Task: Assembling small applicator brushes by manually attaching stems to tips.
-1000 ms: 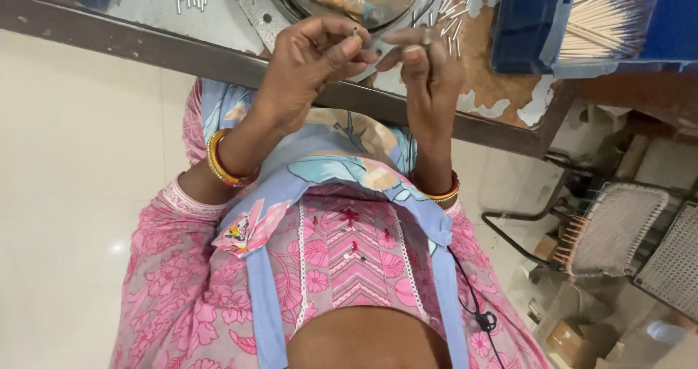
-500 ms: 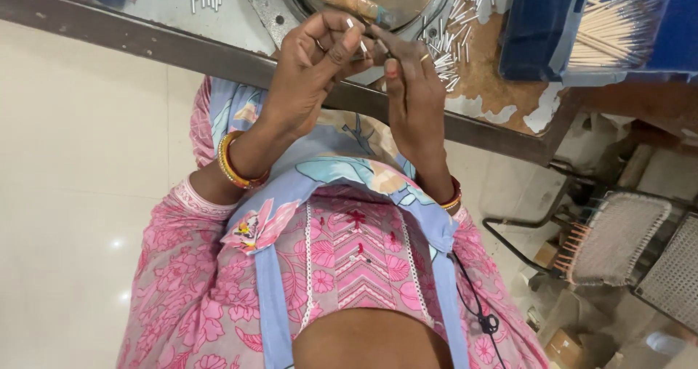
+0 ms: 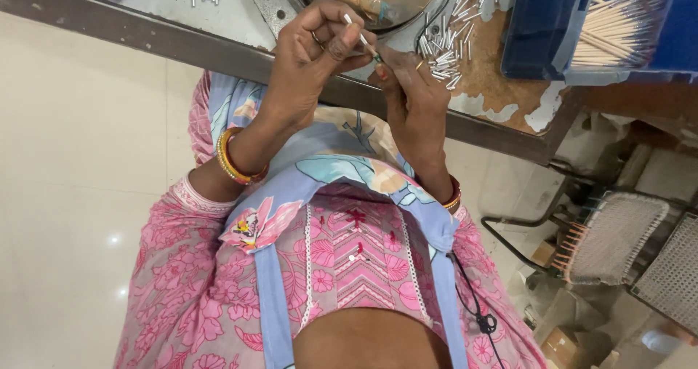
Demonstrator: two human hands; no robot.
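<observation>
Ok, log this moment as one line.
left hand: pinches thin white stick | right hand: fingertips at stick's lower end | both above table edge | loose white tubes beside | wooden sticks in blue bin

Both hands (image 3: 363,63) shifted right w/ thin white stick (image 3: 358,34), now closer together.
</observation>
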